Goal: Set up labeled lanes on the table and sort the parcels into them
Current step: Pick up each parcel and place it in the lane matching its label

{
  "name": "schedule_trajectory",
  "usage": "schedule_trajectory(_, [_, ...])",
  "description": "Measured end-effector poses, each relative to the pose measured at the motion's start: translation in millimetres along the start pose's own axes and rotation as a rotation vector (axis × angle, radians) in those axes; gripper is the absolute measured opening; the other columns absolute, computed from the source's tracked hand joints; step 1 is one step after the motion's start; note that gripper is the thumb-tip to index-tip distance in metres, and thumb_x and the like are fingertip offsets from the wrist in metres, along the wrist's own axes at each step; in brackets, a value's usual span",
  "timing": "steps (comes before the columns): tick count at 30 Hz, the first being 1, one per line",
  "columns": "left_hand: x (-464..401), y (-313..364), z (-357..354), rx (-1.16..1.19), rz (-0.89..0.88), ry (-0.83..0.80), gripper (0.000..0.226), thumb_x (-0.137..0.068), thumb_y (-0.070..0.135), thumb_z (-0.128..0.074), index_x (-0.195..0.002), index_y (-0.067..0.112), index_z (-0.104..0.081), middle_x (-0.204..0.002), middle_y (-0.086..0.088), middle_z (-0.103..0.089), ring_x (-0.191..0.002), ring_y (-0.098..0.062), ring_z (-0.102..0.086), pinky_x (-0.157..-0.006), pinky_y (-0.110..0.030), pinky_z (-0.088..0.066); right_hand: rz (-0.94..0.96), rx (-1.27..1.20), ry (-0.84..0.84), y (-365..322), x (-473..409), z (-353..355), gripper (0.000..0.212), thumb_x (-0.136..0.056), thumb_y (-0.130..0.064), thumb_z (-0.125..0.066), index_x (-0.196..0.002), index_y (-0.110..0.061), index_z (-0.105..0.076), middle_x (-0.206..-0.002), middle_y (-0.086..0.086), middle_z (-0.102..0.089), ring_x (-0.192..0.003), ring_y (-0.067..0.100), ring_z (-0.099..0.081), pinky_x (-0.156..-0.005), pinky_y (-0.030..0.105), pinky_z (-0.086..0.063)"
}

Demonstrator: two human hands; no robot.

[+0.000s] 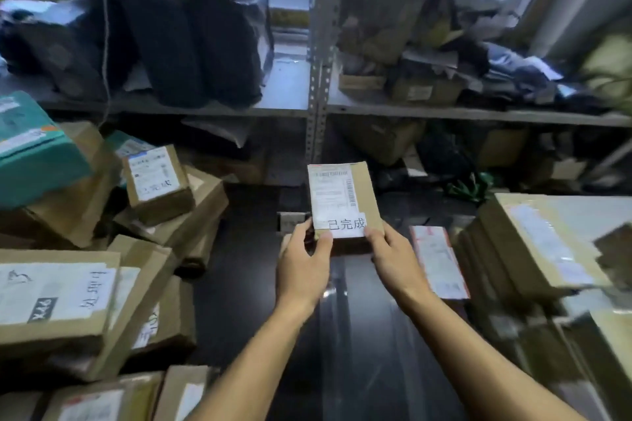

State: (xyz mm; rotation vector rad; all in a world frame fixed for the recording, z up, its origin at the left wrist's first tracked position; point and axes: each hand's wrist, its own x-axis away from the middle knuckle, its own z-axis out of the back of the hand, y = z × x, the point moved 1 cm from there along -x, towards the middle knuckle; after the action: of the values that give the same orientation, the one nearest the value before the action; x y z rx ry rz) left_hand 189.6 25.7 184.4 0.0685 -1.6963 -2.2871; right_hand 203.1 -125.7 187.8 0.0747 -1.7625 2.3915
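A: Parcel point(345, 202), small and brown, held up over the dark table point(246, 284) in the middle of the view. Start on the left, though. What can you read there?

B: A teal box point(30, 154) tops the left pile. Below it, a large carton point(51, 301) carries handwriting and a dark tag reading "X46". Further in, a small box point(157, 181) has a shipping label with "已完成" written near its bottom edge.

A: And the held one?

B: A white shipping label with barcodes covers most of its face, and a white slip point(345, 225) printed "已完成" sits across the lower end. The left hand point(301, 267) pinches the lower left corner, thumb on the slip's edge. The right hand point(393, 256) grips the lower right corner, thumb on the slip.

A: To the right?

B: A flat parcel point(439, 263) with a pink-edged label lies just beside the right wrist, then a stack of cartons point(533, 249); their print is too blurred to read. Behind everything, metal shelving point(318, 44) holds dark bags and more boxes.
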Motion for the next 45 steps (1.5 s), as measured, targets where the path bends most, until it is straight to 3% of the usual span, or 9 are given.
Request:
schedule_trajectory(4, [59.6, 3.1, -73.7, 0.013, 0.031, -0.113, 0.034, -0.095, 0.047, -0.053, -0.128, 0.040, -0.055, -0.119, 0.014, -0.055, -0.094, 0.009, -0.054, -0.084, -0.025, -0.045, -0.038, 0.048, 0.123, 40.8, 36.0, 80.1, 0.022, -0.100, -0.025, -0.047, -0.112, -0.032, -0.064, -0.095, -0.034, -0.066, -0.096, -0.017, -0.057, -0.075, 0.002, -0.039])
schedule_trajectory(10, [125.9, 2.3, -154.3, 0.028, 0.088, -0.224, 0.035, -0.097, 0.038, -0.054, -0.132, 0.032, -0.058, -0.120, 0.012, -0.062, -0.104, -0.003, -0.058, -0.086, -0.025, -0.049, -0.145, 0.025, 0.220, 99.1, 80.3, 166.2, 0.033, -0.098, -0.025, -0.051, -0.131, -0.020, -0.052, -0.116, -0.009, -0.063, -0.098, -0.005, -0.057, -0.077, 0.012, -0.041])
schedule_trajectory(16, [165.1, -14.1, -205.6, -0.042, 0.173, -0.259, 0.034, -0.093, 0.036, -0.061, -0.126, 0.031, -0.062, -0.111, 0.015, -0.065, -0.087, 0.002, -0.056, -0.062, -0.005, -0.036, -0.179, 0.137, 0.205, 144.1, 106.4, 210.5, 0.023, -0.098, -0.016, -0.048, -0.113, -0.024, -0.064, -0.097, -0.016, -0.062, -0.084, -0.013, -0.054, -0.066, 0.000, -0.037])
schedule_trajectory(22, [182.2, -35.5, -240.0, -0.152, 0.255, -0.265, 0.017, -0.091, 0.030, -0.064, -0.106, 0.030, -0.056, -0.112, 0.008, -0.068, -0.092, -0.007, -0.061, -0.061, -0.012, -0.038, -0.257, 0.180, 0.192, 181.2, 119.3, 224.6, 0.033, -0.099, -0.016, -0.048, -0.130, -0.010, -0.056, -0.118, -0.001, -0.062, -0.105, 0.011, -0.054, -0.086, 0.022, -0.039])
schedule_trajectory(29, [183.9, -49.7, -253.0, -0.388, 0.248, -0.258, 0.006, -0.091, 0.024, -0.056, -0.093, 0.029, -0.058, -0.100, 0.010, -0.066, -0.082, -0.010, -0.059, -0.055, -0.018, -0.036, -0.380, 0.283, 0.195, 209.3, 121.5, 217.1, 0.028, -0.100, -0.024, -0.050, -0.123, -0.010, -0.060, -0.118, 0.010, -0.067, -0.105, 0.028, -0.060, -0.078, 0.027, -0.039])
schedule_trajectory(35, [173.1, -57.2, -254.9, -0.397, 0.261, -0.293, 0.023, -0.091, 0.022, -0.048, -0.076, 0.019, -0.065, -0.078, 0.010, -0.065, -0.064, -0.005, -0.055, -0.047, -0.018, -0.034, -0.452, 0.170, 0.273, 224.4, 119.7, 210.7, 0.028, -0.098, -0.018, -0.056, -0.124, -0.010, -0.062, -0.119, 0.009, -0.067, -0.105, 0.022, -0.060, -0.082, 0.024, -0.038])
schedule_trajectory(39, [168.1, -59.1, -253.9, -0.307, 0.271, -0.260, 0.024, -0.091, 0.017, -0.049, -0.074, 0.017, -0.064, -0.069, 0.015, -0.061, -0.059, 0.005, -0.059, -0.043, -0.007, -0.035, -0.504, 0.092, 0.337, 233.7, 117.3, 202.9, 0.026, -0.096, -0.013, -0.058, -0.119, -0.011, -0.067, -0.115, 0.007, -0.070, -0.097, 0.019, -0.059, -0.082, 0.025, -0.040])
schedule_trajectory(42, [164.8, -62.9, -253.4, -0.253, 0.271, -0.230, 0.020, -0.094, 0.020, -0.049, -0.082, 0.024, -0.064, -0.082, 0.017, -0.064, -0.071, 0.003, -0.058, -0.051, -0.004, -0.036, -0.535, 0.068, 0.392, 240.4, 114.6, 198.2, 0.025, -0.095, -0.011, -0.057, -0.118, -0.010, -0.068, -0.114, 0.007, -0.070, -0.091, 0.016, -0.054, -0.080, 0.025, -0.039])
schedule_trajectory(45, [160.6, -67.7, -254.0, -0.185, 0.271, -0.183, 0.020, -0.096, 0.024, -0.050, -0.103, 0.024, -0.069, -0.099, 0.009, -0.067, -0.087, -0.008, -0.058, -0.068, -0.016, -0.040, -0.551, 0.081, 0.396, 248.9, 110.6, 194.1, 0.026, -0.096, -0.011, -0.056, -0.119, -0.010, -0.067, -0.117, 0.007, -0.069, -0.096, 0.019, -0.057, -0.081, 0.025, -0.040])
